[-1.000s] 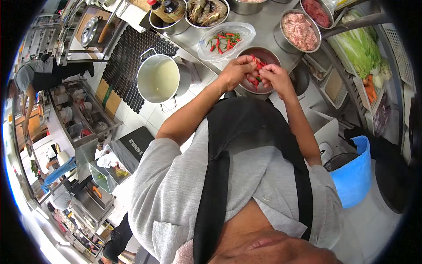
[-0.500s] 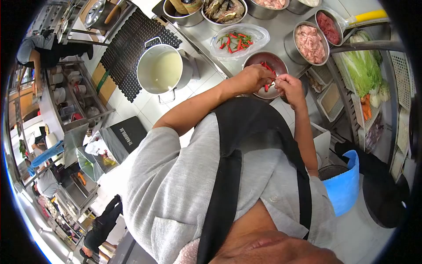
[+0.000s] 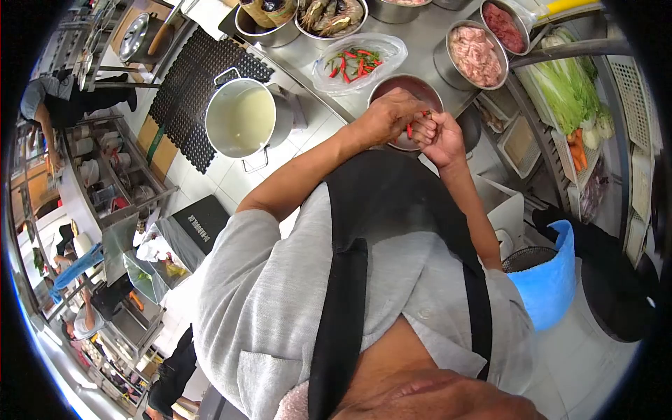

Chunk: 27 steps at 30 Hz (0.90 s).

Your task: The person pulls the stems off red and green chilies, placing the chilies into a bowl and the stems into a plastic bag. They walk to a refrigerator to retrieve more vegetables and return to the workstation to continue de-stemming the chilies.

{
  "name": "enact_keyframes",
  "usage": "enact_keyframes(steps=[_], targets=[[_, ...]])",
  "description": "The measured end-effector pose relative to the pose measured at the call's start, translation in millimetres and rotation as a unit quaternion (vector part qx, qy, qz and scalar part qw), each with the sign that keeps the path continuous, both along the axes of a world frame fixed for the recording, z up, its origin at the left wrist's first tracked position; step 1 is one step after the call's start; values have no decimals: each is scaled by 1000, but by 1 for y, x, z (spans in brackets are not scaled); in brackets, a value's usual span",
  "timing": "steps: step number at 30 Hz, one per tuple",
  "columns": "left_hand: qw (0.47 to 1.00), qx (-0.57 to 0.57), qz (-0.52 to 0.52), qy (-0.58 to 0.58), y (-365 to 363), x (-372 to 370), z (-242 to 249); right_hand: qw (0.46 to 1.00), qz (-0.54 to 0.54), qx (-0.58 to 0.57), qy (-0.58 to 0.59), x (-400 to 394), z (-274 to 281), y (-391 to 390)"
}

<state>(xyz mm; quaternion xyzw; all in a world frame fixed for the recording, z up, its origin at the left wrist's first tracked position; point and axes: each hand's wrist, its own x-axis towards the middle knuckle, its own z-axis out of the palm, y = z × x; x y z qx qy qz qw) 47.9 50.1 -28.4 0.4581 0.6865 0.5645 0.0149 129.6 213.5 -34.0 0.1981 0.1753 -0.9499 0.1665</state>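
My left hand and my right hand meet over a metal bowl, their fingertips pinched close together. Between the fingertips shows a small red chili, and both hands are closed on it. Red also shows just below my left fingers, at the bowl's inside, partly covered by them. Just beyond the bowl lies a clear plastic bag with several red chilies and green stems in it. My hands hide most of the bowl's contents.
Metal containers of pale raw meat, dark red meat and prawns stand on the steel counter. A large pot of pale liquid stands left. Lettuce fills a rack at right. Other people work at far left.
Both hands have shifted slightly left in view, along with the whole scene. My right hand has turned, its curled fingers now showing more. Less of the chilies in the bowl is visible.
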Motion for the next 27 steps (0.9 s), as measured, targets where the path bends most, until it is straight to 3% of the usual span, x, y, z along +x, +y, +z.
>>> enact_keyframes(steps=[3, 5, 6, 7, 8, 10, 12, 19, 25, 27], targets=[[1000, -6, 5, 13, -2, -1, 4, 998, -6, -65, 10, 0, 11, -4], [1000, -6, 5, 18, -3, -3, 12, 994, -5, 98, 47, 0, 19, -1], [1000, -7, 4, 23, -4, -5, 14, 994, -6, 98, 47, -2, 24, 2], [1000, -7, 4, 22, -4, -5, 14, 959, 22, 279, 44, -2, 29, 7], [999, -26, -2, 42, -5, -6, 14, 890, 50, 451, 39, -2, 31, 12], [997, -45, -7, 61, -6, -6, 13, 872, 70, 482, 48, -4, 29, 16], [992, -94, -25, 85, -5, -6, 11, 821, 122, 556, 50, -7, 34, 16], [990, -114, -27, 79, -7, -7, 14, 785, 184, 588, 65, -17, 39, 21], [989, -113, -25, 93, -9, -8, 20, 796, 232, 553, 82, -21, 39, 27], [988, -121, -37, 83, -10, -10, 21, 826, 202, 521, 70, -21, 43, 23]])
